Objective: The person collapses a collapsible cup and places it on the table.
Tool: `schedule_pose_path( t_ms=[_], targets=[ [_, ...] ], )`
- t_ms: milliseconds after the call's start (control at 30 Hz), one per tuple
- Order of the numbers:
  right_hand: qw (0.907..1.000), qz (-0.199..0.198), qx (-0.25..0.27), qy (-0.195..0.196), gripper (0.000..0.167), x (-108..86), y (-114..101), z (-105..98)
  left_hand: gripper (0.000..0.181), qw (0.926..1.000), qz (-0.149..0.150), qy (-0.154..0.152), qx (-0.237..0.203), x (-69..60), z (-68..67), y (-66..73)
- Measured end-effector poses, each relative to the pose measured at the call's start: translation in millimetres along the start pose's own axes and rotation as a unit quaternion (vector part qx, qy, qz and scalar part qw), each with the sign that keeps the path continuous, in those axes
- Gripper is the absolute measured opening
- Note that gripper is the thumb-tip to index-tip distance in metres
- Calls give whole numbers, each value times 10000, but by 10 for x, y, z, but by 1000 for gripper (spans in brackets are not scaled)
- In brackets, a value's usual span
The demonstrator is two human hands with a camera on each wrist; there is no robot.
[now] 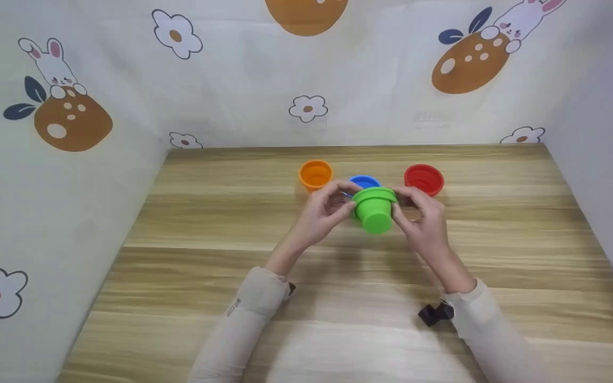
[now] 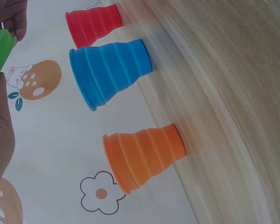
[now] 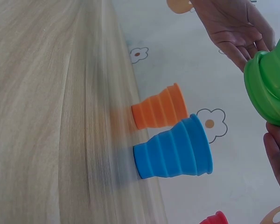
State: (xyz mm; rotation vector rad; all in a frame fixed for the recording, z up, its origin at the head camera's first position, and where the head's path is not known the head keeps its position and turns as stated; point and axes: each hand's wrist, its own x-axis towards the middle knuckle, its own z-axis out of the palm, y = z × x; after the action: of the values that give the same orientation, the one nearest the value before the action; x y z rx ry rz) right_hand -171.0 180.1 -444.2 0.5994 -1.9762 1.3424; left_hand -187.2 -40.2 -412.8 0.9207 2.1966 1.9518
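A green collapsible cup [image 1: 375, 210] is held above the table, its base tilted toward me. My left hand [image 1: 320, 217] pinches its rim from the left, thumb below and fingers above. From the other side my right hand [image 1: 428, 223] grips the rim between thumb and fingers. In the right wrist view the wall of the green cup [image 3: 270, 86] looks partly folded near the rim. Just behind it stands a blue cup [image 1: 364, 181], partly hidden by the green one in the head view. An orange cup [image 1: 315, 174] stands to the left and a red cup [image 1: 424, 178] to the right.
The three standing cups are upright and unfolded on the wood-grain table [image 1: 195, 298]. A pale wall covering [image 1: 242, 85] with flowers and rabbits rises behind the table and at both sides. A black wrist device [image 1: 435, 314] shows at the right sleeve.
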Motion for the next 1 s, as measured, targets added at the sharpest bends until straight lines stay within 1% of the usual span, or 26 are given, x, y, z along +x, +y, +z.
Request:
schedule_pose_path(
  t_ms=[200, 467, 767, 1000],
  targets=[
    [10000, 28, -1, 4, 25, -4, 6, -1, 27, 10000, 9, 25, 54, -1, 2, -4],
    [10000, -10, 64, 26, 26, -4, 3, 0, 27, 10000, 5, 15, 23, -1, -1, -17],
    [9999, -28, 94, 31, 26, -9, 23, 1, 27, 9999, 78, -62, 88, -5, -2, -14],
    [10000, -40, 73, 56, 26, -3, 20, 2, 28, 10000, 39, -63, 67, -5, -2, 3]
  ],
)
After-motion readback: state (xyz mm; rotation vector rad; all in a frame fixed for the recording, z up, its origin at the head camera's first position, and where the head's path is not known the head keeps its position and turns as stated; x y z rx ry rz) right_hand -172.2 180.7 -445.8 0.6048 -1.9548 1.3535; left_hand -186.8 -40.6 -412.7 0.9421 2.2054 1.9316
